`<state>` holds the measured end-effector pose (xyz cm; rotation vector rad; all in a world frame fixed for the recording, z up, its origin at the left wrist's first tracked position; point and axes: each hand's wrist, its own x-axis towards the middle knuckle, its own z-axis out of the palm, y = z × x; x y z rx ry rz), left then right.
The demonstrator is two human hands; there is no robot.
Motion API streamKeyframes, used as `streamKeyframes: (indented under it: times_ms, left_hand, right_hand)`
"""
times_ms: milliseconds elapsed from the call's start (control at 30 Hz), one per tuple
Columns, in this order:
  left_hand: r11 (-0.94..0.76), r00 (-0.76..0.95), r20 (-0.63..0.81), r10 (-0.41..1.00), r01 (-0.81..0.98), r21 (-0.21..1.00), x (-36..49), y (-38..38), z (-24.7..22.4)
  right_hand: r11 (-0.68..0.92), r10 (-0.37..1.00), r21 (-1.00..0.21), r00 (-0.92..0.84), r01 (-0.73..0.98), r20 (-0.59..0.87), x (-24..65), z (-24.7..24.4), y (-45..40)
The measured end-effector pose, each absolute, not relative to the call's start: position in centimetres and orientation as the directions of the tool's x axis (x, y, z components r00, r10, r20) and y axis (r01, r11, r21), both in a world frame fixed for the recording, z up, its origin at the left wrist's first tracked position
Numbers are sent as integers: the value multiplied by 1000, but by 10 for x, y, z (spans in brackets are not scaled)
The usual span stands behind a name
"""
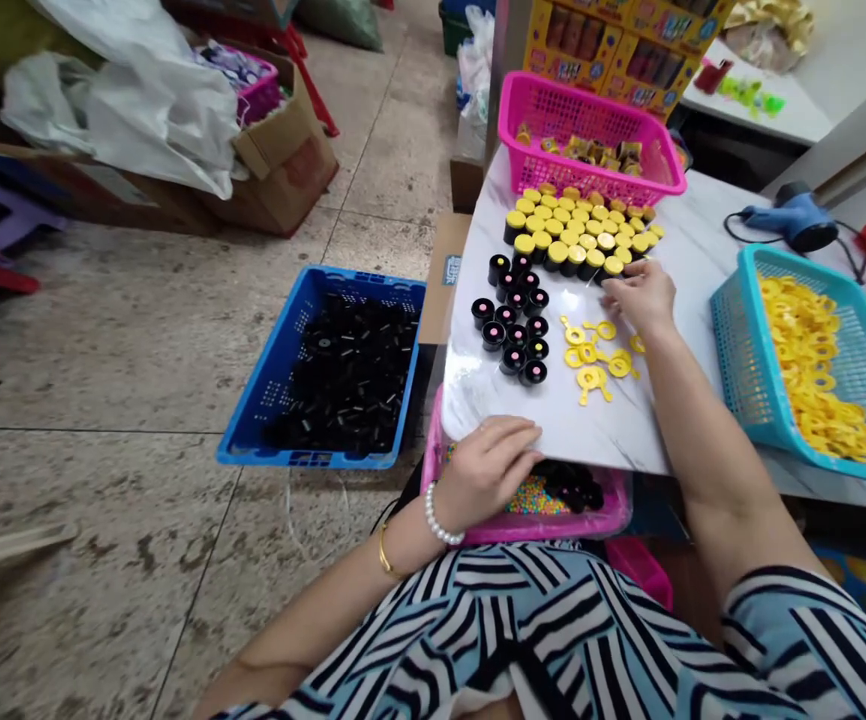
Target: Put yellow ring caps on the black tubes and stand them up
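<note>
A left hand (482,472) lies open, apparently empty, at the table's near edge, above a pink tub (617,522) of beads (534,497); a slip of the wrist could tip beads out. Black cups (493,335) stand close together beside it, and a sideways sweep could topple several. The right hand (647,297), well apart from the left, has its fingertips at the near right edge of the yellow-topped cups (556,254); whether it grips one cannot be told. A nudge there, in so tight a cluster, could knock neighbors over, while the forearm could drag the loose yellow rings (584,397).

On the speckled floor (118,330), an open carton (290,180) sits left of a blue crate (244,425) heaped with black parts. The white, marbled table (575,435) bears a pink basket (575,186) behind the cups, a blue blower (804,218) and, to the right, a teal basket (733,345) of more rings.
</note>
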<state>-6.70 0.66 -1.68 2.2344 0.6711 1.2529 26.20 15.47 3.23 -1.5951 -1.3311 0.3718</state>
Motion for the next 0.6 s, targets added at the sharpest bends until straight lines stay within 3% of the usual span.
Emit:
streamKeyframes:
  times_ms: [67, 133, 200, 233, 333, 433, 533, 600]
  left_hand:
    - [-709, 347, 623, 701, 247, 661, -78, 9, -7]
    - [-700, 252, 655, 712, 324, 636, -94, 6, -9]
    - [-752, 328, 680, 656, 350, 558, -113, -7, -26]
    - [-778, 429, 649, 629, 348, 523, -123, -17, -39]
    - [-761, 734, 304, 607, 425, 491, -142, -50, -76]
    - [-669, 766, -64, 640, 597, 443, -137, -60, -95]
    - [-585, 667, -123, 735, 715, 384, -110, -37, -96]
    - [-589, 652, -129, 747, 739, 326, -90, -16, -96]
  right_hand:
    - [-60, 847, -799, 454, 598, 276, 255, 42, 117]
    - [-71, 837, -749, 448, 659, 314, 236, 52, 59]
    - [-37, 822, -652, 394, 757, 410, 209, 57, -7]
    - [-26, 868, -637, 333, 770, 367, 195, 57, -39]
    - [34, 996, -674, 27, 738, 80, 164, 42, -112]
    - [-24, 1000, -699, 12, 715, -22, 157, 16, -139]
    - [-149, 984, -751, 169, 644, -50, 158, 5, -133]
    - [-146, 982, -777, 185, 613, -38, 154, 9, -125]
